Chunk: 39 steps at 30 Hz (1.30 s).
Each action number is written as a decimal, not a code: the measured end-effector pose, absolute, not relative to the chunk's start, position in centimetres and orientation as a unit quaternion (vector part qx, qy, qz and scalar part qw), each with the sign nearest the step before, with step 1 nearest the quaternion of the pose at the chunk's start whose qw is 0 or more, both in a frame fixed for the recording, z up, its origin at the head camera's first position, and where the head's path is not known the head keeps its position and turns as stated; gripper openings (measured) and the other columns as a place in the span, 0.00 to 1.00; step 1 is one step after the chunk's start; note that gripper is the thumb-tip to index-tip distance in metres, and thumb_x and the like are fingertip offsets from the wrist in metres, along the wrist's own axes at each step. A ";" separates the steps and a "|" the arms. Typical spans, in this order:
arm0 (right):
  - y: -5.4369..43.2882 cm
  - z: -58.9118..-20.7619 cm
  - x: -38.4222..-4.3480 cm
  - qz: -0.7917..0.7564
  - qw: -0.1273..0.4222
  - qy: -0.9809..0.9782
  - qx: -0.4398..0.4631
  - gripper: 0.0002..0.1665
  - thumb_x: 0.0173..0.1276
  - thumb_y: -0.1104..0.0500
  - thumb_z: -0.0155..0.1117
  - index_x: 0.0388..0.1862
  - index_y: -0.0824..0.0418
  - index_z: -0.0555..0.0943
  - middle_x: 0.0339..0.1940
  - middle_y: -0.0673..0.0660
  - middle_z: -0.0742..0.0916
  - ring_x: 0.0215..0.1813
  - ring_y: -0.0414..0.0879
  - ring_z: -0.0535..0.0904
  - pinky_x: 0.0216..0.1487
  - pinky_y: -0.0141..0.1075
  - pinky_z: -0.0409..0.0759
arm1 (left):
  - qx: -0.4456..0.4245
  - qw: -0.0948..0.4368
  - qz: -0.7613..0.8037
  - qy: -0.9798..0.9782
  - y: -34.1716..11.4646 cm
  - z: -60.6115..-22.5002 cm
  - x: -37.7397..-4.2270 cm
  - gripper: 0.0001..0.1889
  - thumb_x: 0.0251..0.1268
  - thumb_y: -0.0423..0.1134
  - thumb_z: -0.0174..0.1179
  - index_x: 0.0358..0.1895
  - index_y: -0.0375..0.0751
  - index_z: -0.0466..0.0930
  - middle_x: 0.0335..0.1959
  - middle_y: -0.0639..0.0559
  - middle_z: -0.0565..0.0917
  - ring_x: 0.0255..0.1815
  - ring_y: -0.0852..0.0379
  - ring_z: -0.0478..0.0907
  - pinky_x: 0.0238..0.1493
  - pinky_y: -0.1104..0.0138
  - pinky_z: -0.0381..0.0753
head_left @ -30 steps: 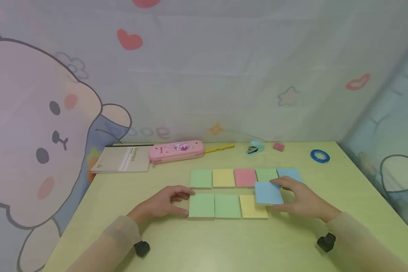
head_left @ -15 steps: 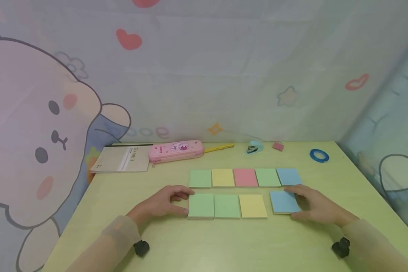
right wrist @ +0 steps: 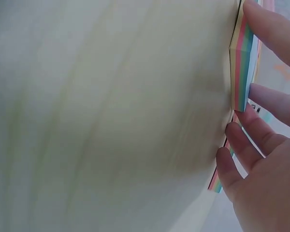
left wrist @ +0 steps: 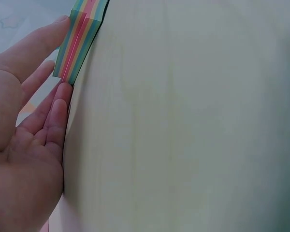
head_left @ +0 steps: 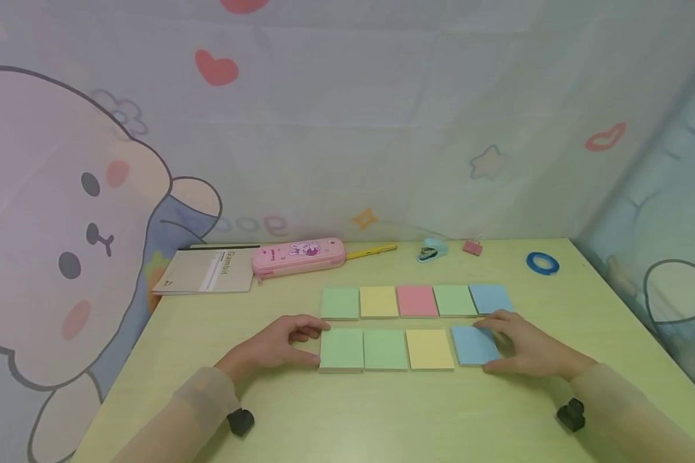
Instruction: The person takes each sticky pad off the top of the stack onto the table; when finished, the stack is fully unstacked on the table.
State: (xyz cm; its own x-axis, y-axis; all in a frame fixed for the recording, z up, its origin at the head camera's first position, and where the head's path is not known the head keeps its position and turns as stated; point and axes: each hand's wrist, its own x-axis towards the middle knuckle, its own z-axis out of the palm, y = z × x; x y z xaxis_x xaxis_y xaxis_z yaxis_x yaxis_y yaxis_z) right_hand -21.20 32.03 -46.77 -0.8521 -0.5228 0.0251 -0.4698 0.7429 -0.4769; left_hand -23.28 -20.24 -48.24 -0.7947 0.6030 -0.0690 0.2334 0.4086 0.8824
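My right hand [head_left: 529, 347] holds a blue sticky note pad [head_left: 475, 346] by its right side, thumb at the near corner and index finger at the far one. The pad's layered coloured edge [right wrist: 239, 72] faces the right wrist camera. To its left, across a narrow gap, lies a yellow pad [head_left: 429, 350], then a green pad [head_left: 385, 350]. At the row's left end my left hand [head_left: 275, 344] holds another green pad [head_left: 342, 350] between thumb and fingers. Behind runs a second row: green [head_left: 340, 303], yellow [head_left: 379, 301], pink [head_left: 417, 301], green [head_left: 455, 300] and blue pads [head_left: 491, 299].
Along the back of the table lie a notebook [head_left: 205, 271], a pink pencil case [head_left: 298, 257], a yellow pen-like stick [head_left: 372, 252], a light-blue stapler [head_left: 432, 250], a small pink clip [head_left: 472, 247] and a roll of blue tape [head_left: 542, 263]. A printed cloth [head_left: 347, 128] hangs behind.
The right hand has brought the blue pad from above the yellow pad down to its right side, then shifted it slightly left towards the row. The left hand stays in place.
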 end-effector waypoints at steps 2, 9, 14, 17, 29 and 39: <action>31.9 -46.9 -21.2 -0.240 0.059 0.932 -0.263 0.50 0.57 0.36 0.82 0.72 0.60 0.78 0.67 0.61 0.78 0.68 0.62 0.72 0.66 0.66 0.73 | 0.258 0.191 0.480 0.816 -20.2 -48.1 -23.2 0.32 0.61 0.40 0.78 0.69 0.44 0.79 0.65 0.48 0.82 0.64 0.48 0.78 0.69 0.59 0.75; 32.1 -47.7 -21.4 -0.247 0.064 0.929 -0.266 0.49 0.58 0.35 0.82 0.72 0.57 0.78 0.69 0.62 0.77 0.71 0.64 0.70 0.67 0.67 0.72 | 0.254 0.196 0.481 0.816 -20.2 -48.0 -23.1 0.32 0.60 0.40 0.78 0.69 0.44 0.80 0.64 0.49 0.82 0.64 0.49 0.77 0.69 0.59 0.74; 32.1 -47.7 -21.4 -0.245 0.060 0.929 -0.271 0.49 0.57 0.35 0.82 0.72 0.57 0.78 0.68 0.60 0.77 0.70 0.62 0.71 0.66 0.66 0.73 | 0.259 0.193 0.478 0.817 -20.2 -48.1 -23.1 0.32 0.61 0.40 0.78 0.69 0.43 0.80 0.65 0.47 0.82 0.64 0.47 0.77 0.69 0.56 0.74; 32.0 -47.6 -21.3 -0.245 0.061 0.929 -0.271 0.49 0.57 0.35 0.82 0.71 0.57 0.78 0.68 0.59 0.77 0.70 0.62 0.71 0.66 0.66 0.73 | 0.264 0.190 0.477 0.817 -20.3 -48.2 -23.1 0.32 0.61 0.40 0.78 0.69 0.41 0.79 0.65 0.45 0.82 0.64 0.46 0.78 0.69 0.54 0.75; 31.8 -47.1 -21.2 -0.240 0.066 0.931 -0.266 0.48 0.57 0.35 0.82 0.71 0.57 0.78 0.69 0.62 0.77 0.70 0.64 0.70 0.67 0.67 0.72 | 0.265 0.184 0.475 0.819 -20.3 -48.1 -23.1 0.32 0.61 0.40 0.78 0.69 0.42 0.79 0.64 0.46 0.82 0.63 0.47 0.78 0.68 0.59 0.76; 26.9 -45.5 -21.5 -0.274 0.015 0.916 -0.293 0.46 0.65 0.37 0.77 0.73 0.62 0.76 0.67 0.57 0.81 0.69 0.58 0.75 0.65 0.62 0.76 | 0.268 0.185 0.478 0.816 -20.2 -48.1 -23.1 0.32 0.61 0.39 0.78 0.69 0.40 0.79 0.65 0.45 0.82 0.63 0.46 0.78 0.68 0.57 0.76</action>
State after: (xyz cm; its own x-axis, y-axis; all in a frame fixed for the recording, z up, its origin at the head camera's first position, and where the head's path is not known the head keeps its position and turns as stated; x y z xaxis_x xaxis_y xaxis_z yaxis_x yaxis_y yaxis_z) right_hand -21.51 26.87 -45.48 -0.8278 -0.5451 0.1329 -0.5285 0.6780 -0.5110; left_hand -23.10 -20.24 -48.14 -0.7880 0.6140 -0.0447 0.2609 0.3988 0.8791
